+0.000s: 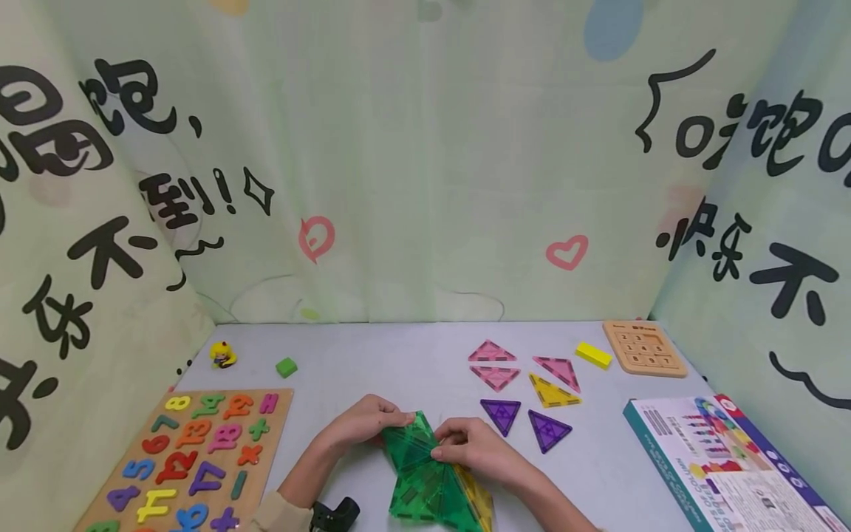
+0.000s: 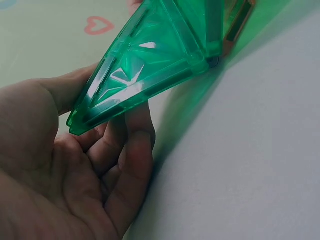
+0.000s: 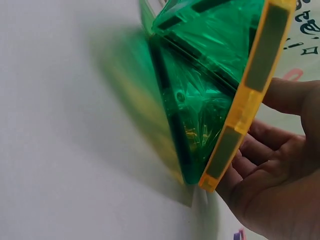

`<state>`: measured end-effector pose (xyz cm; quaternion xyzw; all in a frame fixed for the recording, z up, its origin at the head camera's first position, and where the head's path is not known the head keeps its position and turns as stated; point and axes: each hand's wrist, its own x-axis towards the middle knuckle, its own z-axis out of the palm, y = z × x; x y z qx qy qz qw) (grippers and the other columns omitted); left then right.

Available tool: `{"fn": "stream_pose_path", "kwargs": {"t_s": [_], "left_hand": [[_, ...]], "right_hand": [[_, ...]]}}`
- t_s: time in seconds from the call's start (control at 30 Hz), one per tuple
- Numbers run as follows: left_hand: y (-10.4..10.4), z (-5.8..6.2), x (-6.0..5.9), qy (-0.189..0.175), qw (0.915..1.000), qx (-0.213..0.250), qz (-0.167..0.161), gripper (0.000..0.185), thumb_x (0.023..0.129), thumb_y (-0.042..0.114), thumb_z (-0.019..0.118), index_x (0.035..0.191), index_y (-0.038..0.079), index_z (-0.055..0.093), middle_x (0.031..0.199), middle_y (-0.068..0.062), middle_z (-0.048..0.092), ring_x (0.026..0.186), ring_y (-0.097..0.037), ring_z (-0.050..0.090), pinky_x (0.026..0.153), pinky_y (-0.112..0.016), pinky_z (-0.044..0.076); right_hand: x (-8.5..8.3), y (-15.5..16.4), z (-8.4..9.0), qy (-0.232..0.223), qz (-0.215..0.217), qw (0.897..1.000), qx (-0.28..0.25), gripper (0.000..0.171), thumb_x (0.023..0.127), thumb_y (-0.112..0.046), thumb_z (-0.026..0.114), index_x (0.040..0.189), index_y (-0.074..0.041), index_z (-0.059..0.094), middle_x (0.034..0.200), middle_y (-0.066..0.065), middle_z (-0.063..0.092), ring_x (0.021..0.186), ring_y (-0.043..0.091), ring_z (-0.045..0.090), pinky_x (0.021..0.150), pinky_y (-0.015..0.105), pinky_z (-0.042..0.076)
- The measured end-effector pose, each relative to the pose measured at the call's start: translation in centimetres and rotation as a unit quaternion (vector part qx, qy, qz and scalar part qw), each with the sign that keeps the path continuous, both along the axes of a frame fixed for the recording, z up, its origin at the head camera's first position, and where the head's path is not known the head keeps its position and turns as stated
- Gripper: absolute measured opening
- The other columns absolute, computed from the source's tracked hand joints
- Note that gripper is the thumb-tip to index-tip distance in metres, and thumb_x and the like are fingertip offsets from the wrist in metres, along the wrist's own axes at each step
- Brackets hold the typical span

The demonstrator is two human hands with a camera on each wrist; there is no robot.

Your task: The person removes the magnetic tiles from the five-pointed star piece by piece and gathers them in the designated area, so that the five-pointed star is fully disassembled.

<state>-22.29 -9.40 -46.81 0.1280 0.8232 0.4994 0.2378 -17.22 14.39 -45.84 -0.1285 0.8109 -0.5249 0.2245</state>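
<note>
Several translucent green magnetic tiles [image 1: 419, 488] are joined into a faceted shape at the front middle of the table, with a yellow magnetic tile [image 1: 480, 496] along its right side. My left hand [image 1: 362, 427] pinches the upper left part of it. In the left wrist view, thumb and fingers lie on both sides of a green triangular tile [image 2: 137, 75]. My right hand [image 1: 475, 449] grips the shape near its upper right. The right wrist view shows the yellow tile's edge [image 3: 245, 107] between thumb and fingers, beside the green ones.
Pink triangles [image 1: 495, 378], a yellow triangle [image 1: 553, 391] and purple triangles [image 1: 549, 430] lie behind, to the right. A wooden number board [image 1: 282, 414] stands left; a box [image 1: 731, 465] lies right. Farther back are a green block [image 1: 286, 367], a yellow block [image 1: 593, 355], a figurine [image 1: 222, 355] and a wooden tray [image 1: 645, 366].
</note>
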Motion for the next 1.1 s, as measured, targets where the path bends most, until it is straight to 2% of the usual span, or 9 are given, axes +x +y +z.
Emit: {"fn": "stream_pose_path", "kwargs": {"t_s": [0.23,0.33,0.43,0.57,0.67,0.87,1.03,1.1], "left_hand": [[0.4,-0.3,-0.3,0.003,0.9996,0.023,0.016,0.04,0.093,0.04,0.066,0.077,0.004,0.071,0.066,0.005,0.054,0.064,-0.012,0.049,0.059,-0.027,0.042],[0.5,-0.5,-0.6,0.001,0.9983,0.036,0.045,0.04,0.092,0.042,0.067,0.08,0.004,0.073,0.067,0.005,0.059,0.066,-0.012,0.052,0.06,-0.027,0.044],[0.8,-0.7,-1.3,0.003,0.9942,0.052,0.094,0.039,0.092,0.042,0.067,0.085,0.004,0.074,0.07,0.003,0.065,0.068,-0.012,0.058,0.06,-0.028,0.046],[1.6,-0.8,-3.1,0.028,0.9869,0.049,0.151,0.036,0.092,0.042,0.068,0.088,0.007,0.076,0.073,0.001,0.069,0.07,-0.012,0.062,0.061,-0.027,0.048],[2.5,-0.5,-4.9,0.05,0.9833,0.034,0.172,0.034,0.092,0.042,0.069,0.089,0.008,0.077,0.072,0.001,0.066,0.069,-0.013,0.057,0.061,-0.026,0.045],[4.7,0.4,-7.7,0.066,0.9801,0.013,0.187,0.034,0.091,0.041,0.071,0.086,0.008,0.076,0.066,0.002,0.058,0.06,-0.012,0.047,0.057,-0.025,0.038],[6.1,0.4,-8.9,0.059,0.9807,0.031,0.184,0.033,0.093,0.035,0.069,0.092,0.004,0.077,0.072,-0.004,0.069,0.061,-0.011,0.055,0.059,-0.024,0.045],[6.4,0.3,-9.1,0.06,0.9801,0.015,0.189,0.032,0.093,0.035,0.069,0.095,0.004,0.077,0.076,-0.007,0.072,0.064,-0.012,0.058,0.06,-0.024,0.045]], "right_hand": [[0.3,0.0,0.1,-0.019,-0.027,0.999,-0.027,0.03,0.091,-0.024,0.071,0.11,-0.001,0.068,0.093,0.008,0.076,0.083,0.011,0.068,0.075,0.026,0.05],[0.4,0.0,0.1,-0.021,-0.034,0.999,-0.032,0.028,0.09,-0.024,0.071,0.108,-0.002,0.07,0.091,0.009,0.077,0.083,0.011,0.07,0.077,0.026,0.051],[0.5,-0.1,0.1,-0.021,-0.033,0.999,-0.033,0.026,0.09,-0.024,0.07,0.106,-0.004,0.071,0.09,0.008,0.077,0.082,0.011,0.07,0.078,0.025,0.051],[0.6,-0.2,0.0,-0.023,-0.03,0.999,-0.027,0.025,0.091,-0.025,0.069,0.106,-0.006,0.073,0.09,0.006,0.077,0.082,0.012,0.07,0.08,0.027,0.051],[0.5,-0.1,0.0,-0.023,-0.033,0.999,-0.017,0.024,0.091,-0.025,0.069,0.107,-0.007,0.073,0.089,0.006,0.077,0.082,0.012,0.07,0.081,0.029,0.052],[0.7,0.4,0.0,-0.033,-0.034,0.999,-0.012,0.024,0.091,-0.025,0.069,0.108,-0.008,0.072,0.09,0.005,0.077,0.084,0.012,0.07,0.086,0.034,0.053],[1.0,1.0,0.2,-0.034,-0.037,0.999,-0.018,0.025,0.092,-0.024,0.068,0.109,-0.007,0.072,0.092,0.005,0.077,0.086,0.012,0.07,0.085,0.034,0.053],[1.1,1.3,0.2,-0.034,-0.039,0.998,-0.019,0.025,0.092,-0.024,0.068,0.109,-0.007,0.072,0.092,0.005,0.077,0.086,0.012,0.07,0.085,0.033,0.053]]}}
